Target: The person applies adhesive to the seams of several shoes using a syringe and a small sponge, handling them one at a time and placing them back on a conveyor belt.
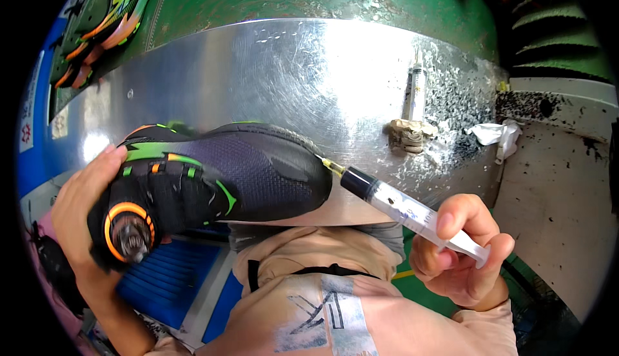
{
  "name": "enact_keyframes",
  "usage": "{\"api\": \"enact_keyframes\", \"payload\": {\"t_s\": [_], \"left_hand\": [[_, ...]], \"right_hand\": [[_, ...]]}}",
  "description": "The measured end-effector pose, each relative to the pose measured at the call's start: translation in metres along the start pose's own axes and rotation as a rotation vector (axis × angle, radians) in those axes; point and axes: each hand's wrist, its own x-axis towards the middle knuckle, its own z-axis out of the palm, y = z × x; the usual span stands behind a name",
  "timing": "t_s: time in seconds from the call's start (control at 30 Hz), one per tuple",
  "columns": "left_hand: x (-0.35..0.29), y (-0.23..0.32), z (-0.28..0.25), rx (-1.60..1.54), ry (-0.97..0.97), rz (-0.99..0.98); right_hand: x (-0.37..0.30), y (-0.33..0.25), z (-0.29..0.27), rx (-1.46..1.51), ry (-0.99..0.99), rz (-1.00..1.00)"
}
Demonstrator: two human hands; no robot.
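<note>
A black shoe upper [251, 169] with green and orange trim lies on its side over the near edge of the metal plate, toe to the right. My left hand [84, 195] is closed around its heel end, near the orange-rimmed ankle opening. In my right hand [461, 253] is a syringe [403, 207] partly filled with black liquid. My thumb and fingers grip the barrel's rear and the plunger. The needle tip reaches the edge of the shoe's toe; whether it touches the surface is hard to tell.
A second syringe [418, 91] lies on the black-spattered right part of the metal plate [213, 66], by a stained cloth wad [412, 135]. A crumpled white tissue [496, 138] sits farther right. More shoes [109, 24] stand at the far left. Green ribbed tubing [558, 27] rises at the far right.
</note>
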Motion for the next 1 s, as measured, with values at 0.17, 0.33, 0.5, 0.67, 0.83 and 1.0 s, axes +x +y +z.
{"api": "enact_keyframes", "payload": {"t_s": [0.17,0.33,0.5,0.67,0.83,1.0], "left_hand": [[0.046,-0.010,0.002,0.169,-0.102,0.138],[0.041,0.015,-0.023,0.245,-0.285,-0.176],[0.044,0.031,-0.023,0.097,-0.289,-0.344],[0.043,0.036,-0.019,0.009,-0.220,-0.276],[0.043,0.044,-0.016,-0.173,-0.244,-0.364],[0.030,0.067,-0.021,-0.223,-0.200,-0.461]], "right_hand": [[0.005,0.018,-0.016,0.051,0.059,-0.019],[0.012,0.024,-0.029,0.086,-0.038,-0.109],[0.011,0.027,-0.042,0.068,-0.081,-0.109],[0.012,0.026,-0.043,0.065,-0.067,-0.145],[0.012,0.024,-0.039,-0.007,-0.043,-0.181],[0.010,0.026,-0.029,-0.121,-0.029,-0.244]]}}
